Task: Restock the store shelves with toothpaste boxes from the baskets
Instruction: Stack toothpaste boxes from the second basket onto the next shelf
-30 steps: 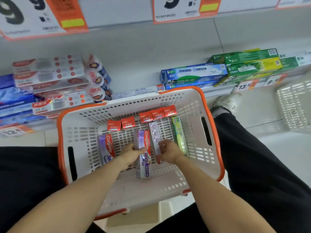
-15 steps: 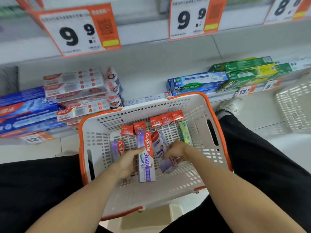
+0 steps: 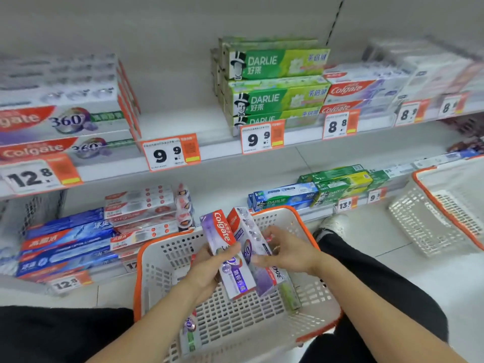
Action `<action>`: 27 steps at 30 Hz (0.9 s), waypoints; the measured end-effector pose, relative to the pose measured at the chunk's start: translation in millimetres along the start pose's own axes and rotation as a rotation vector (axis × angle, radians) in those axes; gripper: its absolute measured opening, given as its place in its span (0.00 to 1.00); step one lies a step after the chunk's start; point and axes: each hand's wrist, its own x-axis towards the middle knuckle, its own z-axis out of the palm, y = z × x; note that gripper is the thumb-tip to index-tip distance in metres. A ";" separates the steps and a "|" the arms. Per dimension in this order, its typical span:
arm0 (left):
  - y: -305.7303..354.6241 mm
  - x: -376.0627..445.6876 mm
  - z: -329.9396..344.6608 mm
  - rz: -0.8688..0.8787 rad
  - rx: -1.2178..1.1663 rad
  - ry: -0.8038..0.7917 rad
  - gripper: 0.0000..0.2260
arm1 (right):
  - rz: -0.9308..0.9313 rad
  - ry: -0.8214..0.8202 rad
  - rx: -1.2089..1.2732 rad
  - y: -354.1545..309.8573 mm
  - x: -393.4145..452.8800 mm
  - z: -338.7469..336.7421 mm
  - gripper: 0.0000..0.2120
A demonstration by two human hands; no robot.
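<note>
A white basket with an orange rim sits on my lap. Above it my left hand grips a purple Colgate 360 toothpaste box, tilted with its top toward the shelves. Beside it my right hand holds a second purple Colgate box that leans against the first. A green box and another purple box lie inside the basket. On the upper shelf at the left stands a stack of Colgate 360 boxes.
Green Darlie boxes and more Colgate boxes fill the upper shelf, with a gap of bare shelf between stacks. The lower shelf holds blue and red boxes and blue-green Darlie boxes. A second white basket stands at the right.
Both hands have lifted the two purple Colgate boxes up out of the basket. The view has tilted up, so the upper shelf now shows.
</note>
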 end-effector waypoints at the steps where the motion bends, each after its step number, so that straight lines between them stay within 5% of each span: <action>1: 8.7 -4.8 1.1 0.039 0.014 0.008 0.21 | -0.068 0.023 0.061 -2.7 -4.8 6.2 0.19; 5: 43.5 -24.9 -0.2 0.122 0.048 0.014 0.22 | -0.204 -0.031 0.421 -14.0 -19.5 28.4 0.17; 12: 95.6 -53.1 3.7 0.214 0.038 -0.009 0.18 | -0.491 0.465 0.059 -39.3 -18.2 48.4 0.25; 17: 120.1 -63.4 5.5 0.350 0.061 -0.012 0.22 | -0.617 0.648 0.049 -64.9 -31.1 61.9 0.15; 22: 124.3 -67.8 5.4 0.398 0.046 0.037 0.23 | -0.510 0.544 0.358 -81.8 -39.3 58.9 0.19; 27: 135.9 -69.1 0.1 0.367 0.096 -0.017 0.24 | -0.434 0.423 0.303 -92.1 -32.5 25.6 0.28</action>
